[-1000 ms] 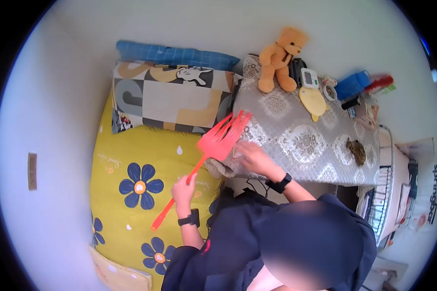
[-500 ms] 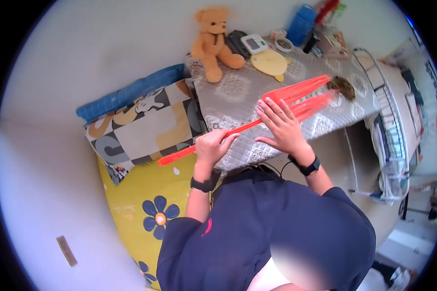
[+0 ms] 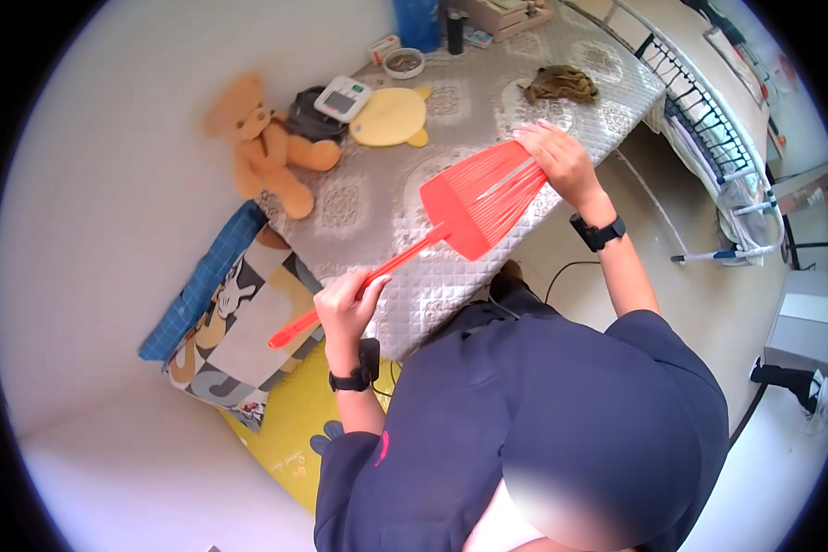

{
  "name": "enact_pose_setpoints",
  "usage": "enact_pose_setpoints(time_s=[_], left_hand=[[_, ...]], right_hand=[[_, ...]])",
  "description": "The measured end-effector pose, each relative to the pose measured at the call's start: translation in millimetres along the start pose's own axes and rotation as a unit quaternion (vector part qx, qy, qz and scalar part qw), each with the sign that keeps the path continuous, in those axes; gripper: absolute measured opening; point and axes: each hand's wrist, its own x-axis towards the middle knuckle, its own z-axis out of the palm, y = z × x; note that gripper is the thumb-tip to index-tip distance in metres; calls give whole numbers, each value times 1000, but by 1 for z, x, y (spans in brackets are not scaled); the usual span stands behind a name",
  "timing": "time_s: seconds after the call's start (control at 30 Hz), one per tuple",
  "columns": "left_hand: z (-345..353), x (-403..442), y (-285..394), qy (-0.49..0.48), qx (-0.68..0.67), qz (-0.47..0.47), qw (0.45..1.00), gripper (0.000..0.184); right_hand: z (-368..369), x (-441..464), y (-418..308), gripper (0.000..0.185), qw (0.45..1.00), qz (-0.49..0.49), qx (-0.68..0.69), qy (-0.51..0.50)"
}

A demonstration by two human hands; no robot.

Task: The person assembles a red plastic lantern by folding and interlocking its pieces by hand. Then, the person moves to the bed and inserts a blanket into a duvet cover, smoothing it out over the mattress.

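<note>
My left hand (image 3: 345, 308) is closed round the handle of a red plastic swatter (image 3: 469, 202), whose slotted head is tilted over the patterned tablecloth (image 3: 432, 304). The handle's end sticks out to the left, over the pillow. At the far tip of the swatter, my right hand (image 3: 563, 164) has its fingers pressed together on the ends of the strips. A crumpled brown cloth (image 3: 561, 85) lies on the table just beyond my right hand.
A teddy bear (image 3: 271, 152), a blood pressure monitor (image 3: 343, 97), a yellow round pad (image 3: 388, 117), a round dish (image 3: 404, 63) and a blue bottle (image 3: 419, 23) stand along the wall. Pillows (image 3: 248, 313) lie at left; a metal rail (image 3: 708, 101) is at right.
The view has swung to the right. My right hand has gone from lying spread on the swatter's head to gripping its tip. My left hand has kept hold of the handle.
</note>
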Motion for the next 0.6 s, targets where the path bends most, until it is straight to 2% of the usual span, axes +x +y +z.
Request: enact_pose_setpoints(time_s=[0.07, 0.13, 0.17, 0.2, 0.27, 0.3, 0.37, 0.4, 0.47, 0.53, 0.57, 0.6], left_hand=[[24, 22, 11, -19, 2, -7, 1000, 21], [41, 29, 15, -22, 13, -27, 999, 20], [65, 48, 26, -36, 14, -46, 998, 20], [76, 54, 27, -35, 10, -49, 998, 20], [114, 81, 48, -55, -14, -120, 991, 20], [122, 84, 51, -50, -28, -125, 991, 22], [158, 111, 65, -52, -12, -127, 990, 22], [167, 110, 66, -46, -6, -135, 990, 22], [198, 127, 75, -61, 7, -156, 986, 25], [228, 135, 77, -104, 52, -219, 969, 33], [272, 121, 47, -233, 169, -219, 932, 43], [273, 123, 50, -239, 162, -222, 931, 48]], right_hand=[[6, -19, 46, 25, 1000, 11, 10, 15], [6, -29, 80, 24, 999, -13, -48, -8], [13, -44, 124, 24, 997, 24, -65, 34], [9, -48, 143, 24, 997, 21, -66, 30], [4, -78, 205, 25, 968, 220, -117, -23], [-1, -93, 220, 25, 969, 217, -118, -26], [3, -132, 276, 26, 926, 368, -68, 49], [-1, -141, 279, 26, 927, 364, -71, 47], [-5, -166, 296, 27, 908, 418, 7, 7], [-10, -166, 296, 25, 905, 423, 28, 19], [-5, -177, 297, 24, 912, 407, 39, -31], [-3, -182, 289, 22, 917, 390, 39, -72]])
